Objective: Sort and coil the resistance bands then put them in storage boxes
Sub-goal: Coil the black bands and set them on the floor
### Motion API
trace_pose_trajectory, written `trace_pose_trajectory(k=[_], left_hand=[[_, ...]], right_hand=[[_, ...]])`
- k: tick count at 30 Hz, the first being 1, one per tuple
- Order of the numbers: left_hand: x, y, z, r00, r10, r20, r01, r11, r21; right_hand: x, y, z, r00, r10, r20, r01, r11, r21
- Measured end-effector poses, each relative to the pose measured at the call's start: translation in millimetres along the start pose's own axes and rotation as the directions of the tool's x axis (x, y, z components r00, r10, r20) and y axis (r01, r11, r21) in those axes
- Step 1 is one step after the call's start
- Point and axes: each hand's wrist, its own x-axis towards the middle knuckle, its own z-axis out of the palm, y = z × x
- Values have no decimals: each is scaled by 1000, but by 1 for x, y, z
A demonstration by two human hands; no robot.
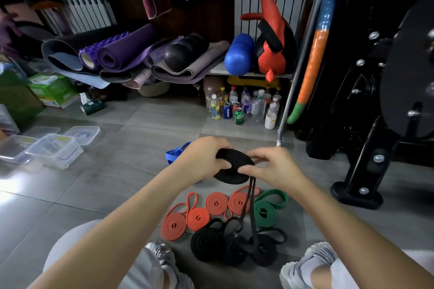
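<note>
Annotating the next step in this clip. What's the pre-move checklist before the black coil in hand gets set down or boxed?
1. Grip: left hand and right hand both hold the black coil. ok
2. Winding finished: a tail hangs loose below the coil. not ok
3. Tail free of the orange coils and black floor coils beneath it. cannot tell
4. Storage boxes in sight, on the floor at the left. ok
5. Blue band coiled: it lies loose behind the left hand. not ok
</note>
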Motion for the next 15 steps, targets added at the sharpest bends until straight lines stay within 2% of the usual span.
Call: trace_pose_trajectory(k=[3,6,10,13,15], left_hand=[[-2,-6,3,998,-18,-65,7,985,-170],[-5,-9,3,989,-128,-79,70,857,-511],[-9,-12,6,971,-235,-40,90,516,-852],[-9,-12,18,964,-258,55,118,236,-965],[-9,-12,28,962,-248,112,139,94,-986]], right_hand=[[-8,10,1,999,43,18,-46,973,227],[-13,21,5,998,56,-15,-47,933,357],[-14,26,10,990,100,-102,-33,852,522],[-9,22,8,981,115,-155,-8,825,566],[-7,19,4,977,110,-184,12,828,561]])
